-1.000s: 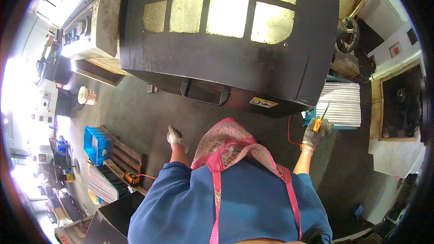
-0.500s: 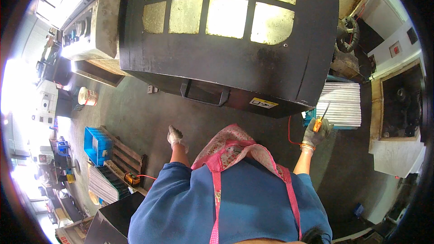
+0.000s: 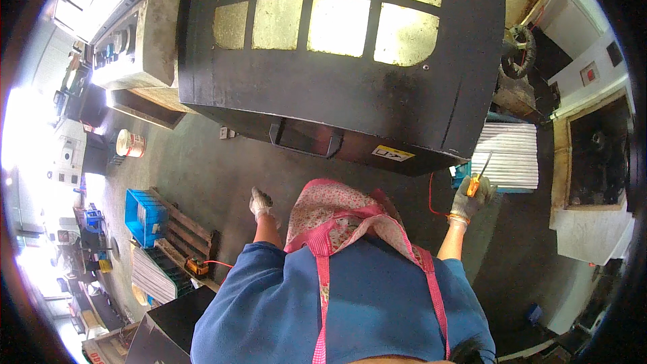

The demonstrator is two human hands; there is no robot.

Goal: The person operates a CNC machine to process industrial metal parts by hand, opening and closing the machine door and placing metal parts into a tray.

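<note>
Head view: your right hand (image 3: pixel 470 201) is closed round the orange tool (image 3: pixel 474 187), seen against the pale stack (image 3: pixel 515 155), probably light, stiff, best held by its handle (image 3: pixel 473 190), while your left hand (image 3: pixel 259 203) hangs well apart, finger state unclear.

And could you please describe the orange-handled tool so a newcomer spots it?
Find the big black windowed panel; below its right corner is the gloved right hand. It holds the tool, whose thin shaft sets it apart from the orange device at left.
</note>
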